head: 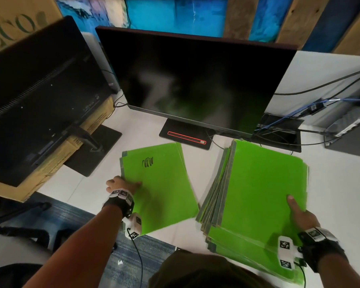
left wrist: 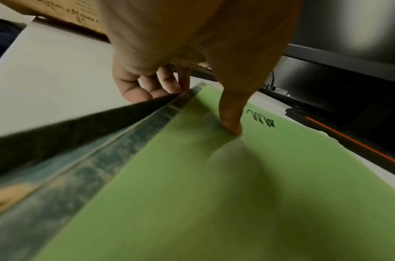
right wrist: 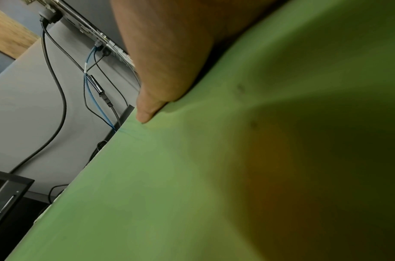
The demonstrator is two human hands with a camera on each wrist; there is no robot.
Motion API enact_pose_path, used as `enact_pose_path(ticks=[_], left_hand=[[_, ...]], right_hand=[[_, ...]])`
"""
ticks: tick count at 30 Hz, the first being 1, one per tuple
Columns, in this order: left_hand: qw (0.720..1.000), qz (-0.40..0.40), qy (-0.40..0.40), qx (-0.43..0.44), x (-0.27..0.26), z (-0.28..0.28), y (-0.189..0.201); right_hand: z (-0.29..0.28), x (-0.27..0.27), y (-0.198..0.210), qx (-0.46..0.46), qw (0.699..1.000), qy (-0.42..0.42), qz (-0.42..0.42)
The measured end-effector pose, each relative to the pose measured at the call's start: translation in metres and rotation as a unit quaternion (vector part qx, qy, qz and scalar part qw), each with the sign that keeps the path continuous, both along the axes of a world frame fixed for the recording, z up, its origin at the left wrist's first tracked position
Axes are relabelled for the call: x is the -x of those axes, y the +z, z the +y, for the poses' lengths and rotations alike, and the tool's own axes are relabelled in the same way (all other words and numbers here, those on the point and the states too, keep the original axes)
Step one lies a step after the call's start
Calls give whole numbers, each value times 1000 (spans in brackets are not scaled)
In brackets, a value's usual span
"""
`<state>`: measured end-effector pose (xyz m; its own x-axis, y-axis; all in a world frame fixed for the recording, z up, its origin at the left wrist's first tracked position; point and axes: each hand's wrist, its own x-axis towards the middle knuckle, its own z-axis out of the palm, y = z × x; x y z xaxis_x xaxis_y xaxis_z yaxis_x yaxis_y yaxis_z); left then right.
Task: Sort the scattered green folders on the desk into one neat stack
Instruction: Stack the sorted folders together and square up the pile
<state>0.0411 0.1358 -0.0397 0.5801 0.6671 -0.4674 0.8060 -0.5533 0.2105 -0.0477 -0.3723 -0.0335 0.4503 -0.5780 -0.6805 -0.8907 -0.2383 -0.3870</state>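
Note:
A small pile of green folders (head: pixel 162 188), the top one marked with a black scribble (head: pixel 147 162), lies left of centre on the white desk (head: pixel 337 183). My left hand (head: pixel 125 183) pinches its taped left edge. In the left wrist view the thumb (left wrist: pixel 231 123) presses on top of these folders (left wrist: pixel 258 194) and the fingers (left wrist: pixel 147 88) curl under the edge. To the right sits a fanned stack of several green folders (head: pixel 264 183). My right hand (head: pixel 301 215) grips its top folder at the near right corner, thumb (right wrist: pixel 147 113) on the cover (right wrist: pixel 169 176), fingers hidden beneath.
A dark monitor (head: pixel 195 80) stands just behind both piles, its base (head: pixel 185 136) close to the left pile. A second monitor (head: pixel 40 90) and a cardboard box (head: pixel 56 154) fill the left. Cables (head: pixel 320 104) and a computer case (head: pixel 349 129) lie at the back right.

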Motion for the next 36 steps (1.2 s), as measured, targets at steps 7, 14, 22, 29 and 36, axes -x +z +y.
enact_pose_path(ticks=[7,14,22,29,36], left_hand=[[970,-111,76,202,8,1,4],[882,-297,64,361,13,16,23],[848,-331,-153,385,-19,-26,103],[814,-366,-283,352,-58,-78,196],[773,-351,-304,432,-66,-169,196]], right_hand=[[-3,-1,-3,-10,1000,-19,-6],[1,3,1,-24,999,-32,-24],[0,4,1,-27,999,-26,-36],[-2,5,-2,-42,998,-28,-48],[-6,6,-5,-40,997,-11,-61]])
